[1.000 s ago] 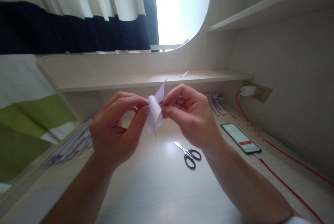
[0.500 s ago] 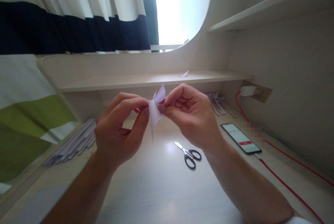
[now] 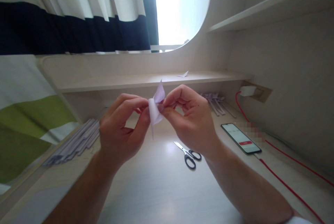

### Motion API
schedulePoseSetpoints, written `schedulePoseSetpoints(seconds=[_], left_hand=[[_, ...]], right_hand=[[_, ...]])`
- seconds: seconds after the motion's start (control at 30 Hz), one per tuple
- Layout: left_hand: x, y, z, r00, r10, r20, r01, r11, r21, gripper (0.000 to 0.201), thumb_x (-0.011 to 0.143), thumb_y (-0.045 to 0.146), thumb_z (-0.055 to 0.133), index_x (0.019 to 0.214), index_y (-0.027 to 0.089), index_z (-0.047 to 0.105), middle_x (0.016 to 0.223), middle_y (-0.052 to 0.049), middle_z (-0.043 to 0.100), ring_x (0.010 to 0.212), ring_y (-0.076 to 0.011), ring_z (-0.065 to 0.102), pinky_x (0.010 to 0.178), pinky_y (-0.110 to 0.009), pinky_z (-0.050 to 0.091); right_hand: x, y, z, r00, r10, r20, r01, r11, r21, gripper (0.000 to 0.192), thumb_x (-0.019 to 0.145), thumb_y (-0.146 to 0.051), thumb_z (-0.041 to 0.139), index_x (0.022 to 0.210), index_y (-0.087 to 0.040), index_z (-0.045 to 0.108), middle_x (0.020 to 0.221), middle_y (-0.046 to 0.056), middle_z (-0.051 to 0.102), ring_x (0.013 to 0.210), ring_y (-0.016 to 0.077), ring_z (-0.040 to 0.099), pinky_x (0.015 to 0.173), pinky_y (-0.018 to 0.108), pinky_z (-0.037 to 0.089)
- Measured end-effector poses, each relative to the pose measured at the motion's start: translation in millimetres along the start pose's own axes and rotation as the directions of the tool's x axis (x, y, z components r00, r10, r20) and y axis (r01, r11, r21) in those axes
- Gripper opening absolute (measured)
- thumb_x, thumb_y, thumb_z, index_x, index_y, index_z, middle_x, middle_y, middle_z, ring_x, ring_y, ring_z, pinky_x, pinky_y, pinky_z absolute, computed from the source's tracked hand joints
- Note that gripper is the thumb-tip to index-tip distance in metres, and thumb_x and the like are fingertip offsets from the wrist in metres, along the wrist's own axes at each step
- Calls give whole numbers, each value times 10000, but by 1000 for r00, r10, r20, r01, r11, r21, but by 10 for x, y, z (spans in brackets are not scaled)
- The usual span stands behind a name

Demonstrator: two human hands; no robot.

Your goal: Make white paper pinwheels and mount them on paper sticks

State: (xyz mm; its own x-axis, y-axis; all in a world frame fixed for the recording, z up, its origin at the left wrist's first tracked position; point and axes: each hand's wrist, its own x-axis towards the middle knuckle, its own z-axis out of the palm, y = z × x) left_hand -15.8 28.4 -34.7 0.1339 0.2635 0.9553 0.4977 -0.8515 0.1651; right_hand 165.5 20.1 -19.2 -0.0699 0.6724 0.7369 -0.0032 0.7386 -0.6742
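Note:
A pale lilac piece of folded paper [image 3: 154, 112] is held up above the desk, one pointed flap standing up and a thin tip hanging down. My left hand [image 3: 124, 126] pinches its left side between thumb and fingers. From the other side, the thumb and forefinger of my right hand [image 3: 191, 116] grip its middle, the other fingers curled in. The fingertips hide part of the folds. Below the paper, scissors [image 3: 188, 155] with black handles lie on the desk, their blades pointing up and left.
Folded paper strips [image 3: 75, 140] lie at the left, more strips [image 3: 215, 103] at the back right. A small folded paper [image 3: 184, 74] rests on the shelf [image 3: 125, 82]. A phone [image 3: 241, 138] with a red cable [image 3: 289, 185] lies at the right. White paper [image 3: 39, 203] sits front left.
My left hand has shifted slightly right. The folded paper has turned a little between my fingers, its upper flap now higher and further left. Both hands keep their pinch.

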Motion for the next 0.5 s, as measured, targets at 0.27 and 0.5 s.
schedulePoseSetpoints(seconds=[0.27, 0.5], left_hand=[[-31, -17, 59, 997, -73, -40, 69, 993, -99, 147, 900, 208, 757, 1016, 296, 774, 905, -25, 709, 768, -189, 649, 686, -373, 529], [-17, -17, 36, 996, -83, -13, 81, 988, -133, 131, 941, 232, 727, 1036, 309, 774, 915, -29, 702, 782, -193, 633, 707, -388, 514]], right_hand=[[-7, 0, 9, 1000, 4, 4, -4, 1000, 8, 166, 873, -77, 726, 827, -217, 651, 857, 5, 729, 820, 169, 690, 786, 325, 569], [-3, 0, 26, 1000, 0, 17, -1, 999, 39, 141, 860, -83, 733, 854, -212, 676, 869, 9, 738, 825, 167, 701, 799, 326, 577]])
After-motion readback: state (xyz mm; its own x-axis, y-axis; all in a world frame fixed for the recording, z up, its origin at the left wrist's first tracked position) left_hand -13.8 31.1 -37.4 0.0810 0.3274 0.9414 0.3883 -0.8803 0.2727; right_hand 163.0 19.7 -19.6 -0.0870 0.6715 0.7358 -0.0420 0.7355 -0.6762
